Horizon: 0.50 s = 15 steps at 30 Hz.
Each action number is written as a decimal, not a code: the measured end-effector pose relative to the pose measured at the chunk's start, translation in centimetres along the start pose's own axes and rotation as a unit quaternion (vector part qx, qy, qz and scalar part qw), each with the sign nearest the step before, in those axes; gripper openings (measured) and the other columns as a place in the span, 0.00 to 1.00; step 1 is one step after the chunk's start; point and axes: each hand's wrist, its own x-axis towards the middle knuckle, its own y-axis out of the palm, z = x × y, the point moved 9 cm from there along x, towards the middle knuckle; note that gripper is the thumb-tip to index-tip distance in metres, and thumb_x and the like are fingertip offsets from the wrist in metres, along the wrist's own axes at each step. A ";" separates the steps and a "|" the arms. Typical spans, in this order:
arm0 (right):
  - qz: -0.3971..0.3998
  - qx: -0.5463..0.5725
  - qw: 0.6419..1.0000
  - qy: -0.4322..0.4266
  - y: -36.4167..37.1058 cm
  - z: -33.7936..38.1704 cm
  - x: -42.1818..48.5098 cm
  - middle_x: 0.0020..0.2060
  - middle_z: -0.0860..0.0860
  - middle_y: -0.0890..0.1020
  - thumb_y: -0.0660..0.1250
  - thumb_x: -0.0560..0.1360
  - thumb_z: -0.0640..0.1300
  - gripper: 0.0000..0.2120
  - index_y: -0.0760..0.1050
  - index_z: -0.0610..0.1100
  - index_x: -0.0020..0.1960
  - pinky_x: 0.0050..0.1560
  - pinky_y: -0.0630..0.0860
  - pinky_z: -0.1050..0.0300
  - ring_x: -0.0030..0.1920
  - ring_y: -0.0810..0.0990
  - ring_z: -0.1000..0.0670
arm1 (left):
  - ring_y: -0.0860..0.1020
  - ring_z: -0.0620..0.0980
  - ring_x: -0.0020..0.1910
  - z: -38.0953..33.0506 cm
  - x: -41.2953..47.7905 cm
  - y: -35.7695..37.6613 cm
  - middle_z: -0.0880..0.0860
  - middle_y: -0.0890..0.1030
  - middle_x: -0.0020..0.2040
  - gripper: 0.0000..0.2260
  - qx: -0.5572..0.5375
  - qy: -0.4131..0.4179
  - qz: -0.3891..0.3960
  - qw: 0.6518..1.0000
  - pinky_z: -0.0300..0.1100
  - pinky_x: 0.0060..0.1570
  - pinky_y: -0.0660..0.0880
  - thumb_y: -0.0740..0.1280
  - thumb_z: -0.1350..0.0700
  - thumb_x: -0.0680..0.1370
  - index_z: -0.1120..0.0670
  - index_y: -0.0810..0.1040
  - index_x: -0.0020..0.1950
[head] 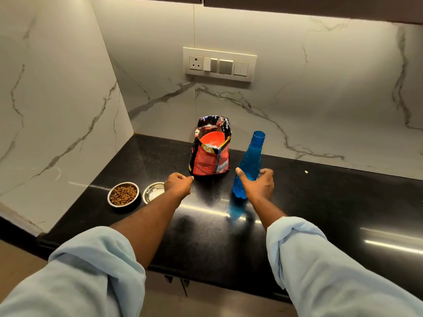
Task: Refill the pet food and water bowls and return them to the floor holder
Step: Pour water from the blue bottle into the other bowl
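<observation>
Two steel bowls sit on the black counter at the left: the food bowl is full of brown kibble, and the second bowl beside it looks empty. My left hand hovers as a closed fist just right of that bowl, covering part of its rim; whether it holds something small I cannot tell. My right hand grips the lower body of an uncapped blue plastic water bottle, which stands slightly tilted. An open red and black pet food bag with an orange scoop inside stands behind my hands.
The marble backsplash carries a switch and socket panel. A side wall closes the counter on the left. The counter runs on to the right. A small pale speck lies on it at the right. Dark cabinets hang overhead.
</observation>
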 end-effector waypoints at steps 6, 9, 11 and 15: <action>0.054 0.016 0.993 0.106 3.9 -4.3 -4.2 0.50 0.47 0.80 0.76 0.72 0.67 0.30 0.72 0.44 0.56 0.52 0.72 0.53 0.51 0.79 0.42 | 0.84 0.57 0.41 2.2 0.4 -3.4 0.57 0.83 0.39 0.09 -0.025 -0.020 -0.031 0.999 0.50 0.44 0.80 0.73 0.52 0.79 0.54 0.76 0.46; 0.130 0.016 0.988 0.081 7.5 -4.0 -6.0 0.47 0.45 0.84 0.74 0.78 0.57 0.18 0.78 0.42 0.52 0.53 0.75 0.54 0.54 0.83 0.40 | 0.87 0.60 0.48 3.8 0.5 -5.7 0.59 0.87 0.47 0.08 -0.009 -0.035 -0.055 0.998 0.53 0.54 0.84 0.73 0.51 0.78 0.55 0.81 0.49; 0.182 0.024 0.980 0.075 10.0 -3.6 -7.4 0.49 0.42 0.86 0.73 0.80 0.54 0.15 0.79 0.41 0.52 0.60 0.80 0.47 0.54 0.85 0.39 | 0.85 0.62 0.56 5.0 0.8 -7.3 0.60 0.86 0.57 0.12 0.002 -0.051 -0.066 0.996 0.56 0.61 0.82 0.71 0.52 0.78 0.57 0.82 0.58; 0.254 0.036 0.964 0.070 14.0 -2.4 -9.9 0.49 0.38 0.87 0.71 0.81 0.50 0.13 0.80 0.39 0.54 0.63 0.81 0.39 0.54 0.86 0.37 | 0.86 0.60 0.53 7.4 0.8 -10.6 0.60 0.86 0.55 0.07 0.006 -0.069 -0.096 0.993 0.51 0.58 0.83 0.73 0.52 0.78 0.54 0.79 0.48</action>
